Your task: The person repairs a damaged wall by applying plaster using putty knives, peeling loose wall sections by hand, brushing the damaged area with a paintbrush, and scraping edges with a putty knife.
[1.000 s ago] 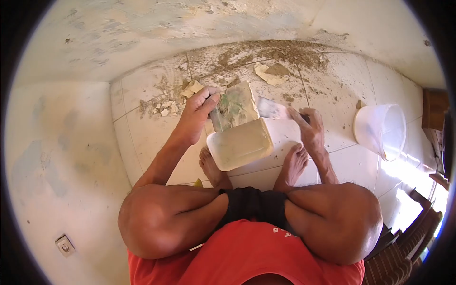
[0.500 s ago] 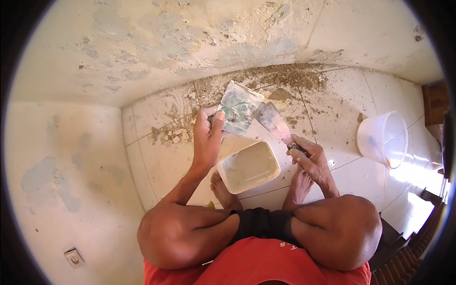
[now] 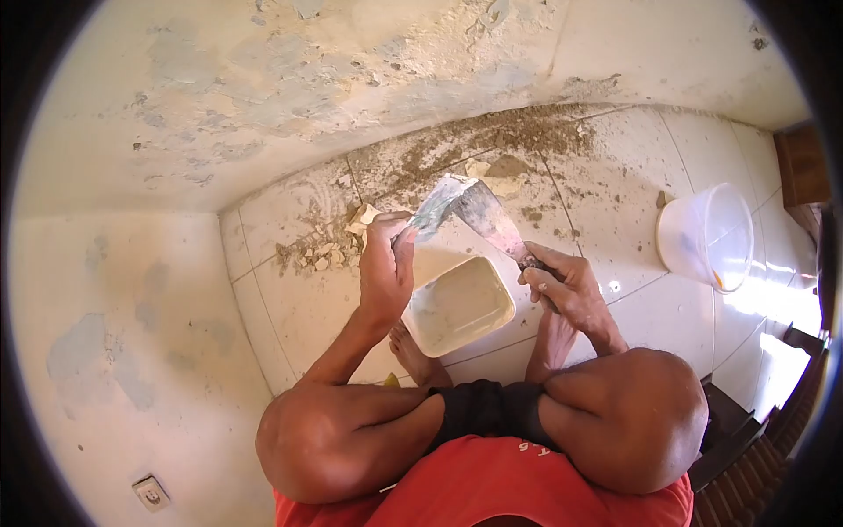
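My left hand (image 3: 387, 268) grips a smeared flat plate (image 3: 434, 211), which is tilted and shows greenish and white marks. In my right hand (image 3: 566, 285) is the dark handle of a putty knife (image 3: 492, 221). The knife's wide blade meets the plate's far right edge, where some white paste shows. Below and between the hands, a cream rectangular tub (image 3: 463, 309) stands on the floor near my feet, with a pale layer inside.
Crumbled plaster (image 3: 322, 256) and brown dirt (image 3: 527, 132) lie along the wall's foot. A translucent white bucket (image 3: 705, 237) stands at the right. The far wall (image 3: 334, 79) is patchy and peeling. Dark slatted furniture (image 3: 746, 465) is at lower right.
The plate has turned from facing the camera to a steeper tilt. The putty knife's blade has moved up and left onto its edge. Earlier the plate was over the tub.
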Available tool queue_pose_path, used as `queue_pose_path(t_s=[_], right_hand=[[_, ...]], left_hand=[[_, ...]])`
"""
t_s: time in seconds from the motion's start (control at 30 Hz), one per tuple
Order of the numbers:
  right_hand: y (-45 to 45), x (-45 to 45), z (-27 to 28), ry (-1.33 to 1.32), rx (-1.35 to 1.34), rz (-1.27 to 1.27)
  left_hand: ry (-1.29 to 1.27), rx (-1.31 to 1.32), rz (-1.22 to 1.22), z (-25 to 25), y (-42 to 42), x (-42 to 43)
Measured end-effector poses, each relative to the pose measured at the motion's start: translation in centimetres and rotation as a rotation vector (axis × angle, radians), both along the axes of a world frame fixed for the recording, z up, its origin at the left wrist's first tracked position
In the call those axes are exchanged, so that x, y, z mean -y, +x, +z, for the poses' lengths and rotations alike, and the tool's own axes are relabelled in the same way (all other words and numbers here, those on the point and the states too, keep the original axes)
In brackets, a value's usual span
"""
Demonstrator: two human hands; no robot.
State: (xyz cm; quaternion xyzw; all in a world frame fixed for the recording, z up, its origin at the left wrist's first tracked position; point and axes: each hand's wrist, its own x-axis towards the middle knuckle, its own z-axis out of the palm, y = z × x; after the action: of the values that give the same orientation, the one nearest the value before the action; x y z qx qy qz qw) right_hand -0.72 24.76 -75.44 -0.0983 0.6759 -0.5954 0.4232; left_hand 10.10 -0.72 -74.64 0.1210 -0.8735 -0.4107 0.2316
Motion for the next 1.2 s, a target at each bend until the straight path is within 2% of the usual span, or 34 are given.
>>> queue_pose_path(t_s=[0.13,0.2,0.23,0.4,0.47,0.6,0.67,0.77,0.83,0.9,0.97,1.1,1.2], right_hand=[[-0.1,-0.2,1.1,-0.021,0.014,0.03],[-0.2,-0.1,1.6,-0.031,0.016,-0.012],[-0.5,-0.2,1.9,-0.038,0.031,0.002],[-1.1,-0.8,2.1,-0.116,-0.017,0.025],[-0.9,-0.9,2.6,-0.15,0.104,-0.046],[-0.8,-0.8,1.7,-0.202,0.054,-0.061],[-0.8,-0.4,1.6,-0.142,0.072,-0.049],[-0.8,-0.3,1.9,-0.159,0.157,-0.041],[-0.1,-0.6,2.3,-0.212,0.177,-0.085],[-0.8,-0.6,2.3,-0.282,0.15,-0.138],[-0.8,-1.2,2.0,-0.28,0.196,-0.049],[-0.7,-0.5,1.2,-0.264,0.203,-0.055],[-0.9,-0.7,1.9,-0.258,0.257,-0.047]], left_hand=[[-0.145,-0.1,-0.03,-0.6,0.2,0.0],[-0.361,-0.095,-0.162,-1.0,0.2,0.7],[-0.359,-0.189,-0.24,-1.7,-0.5,1.4],[-0.505,-0.171,-0.27,-1.9,-1.1,2.0],[-0.564,-0.173,-0.229,-1.8,-1.4,2.4],[-0.433,-0.107,-0.154,0.0,-1.8,2.4],[-0.406,-0.259,-0.169,1.3,-2.4,1.7],[-0.488,-0.226,-0.247,-0.6,-1.7,1.8],[-0.623,-0.126,-0.202,-1.6,-0.4,2.5],[-0.598,-0.192,-0.223,-1.7,-0.8,3.4],[-0.572,-0.199,-0.178,-1.8,-0.5,3.9],[-0.48,-0.256,-0.178,0.0,-1.3,2.9],[-0.605,-0.196,-0.25,0.7,-1.2,1.7]])
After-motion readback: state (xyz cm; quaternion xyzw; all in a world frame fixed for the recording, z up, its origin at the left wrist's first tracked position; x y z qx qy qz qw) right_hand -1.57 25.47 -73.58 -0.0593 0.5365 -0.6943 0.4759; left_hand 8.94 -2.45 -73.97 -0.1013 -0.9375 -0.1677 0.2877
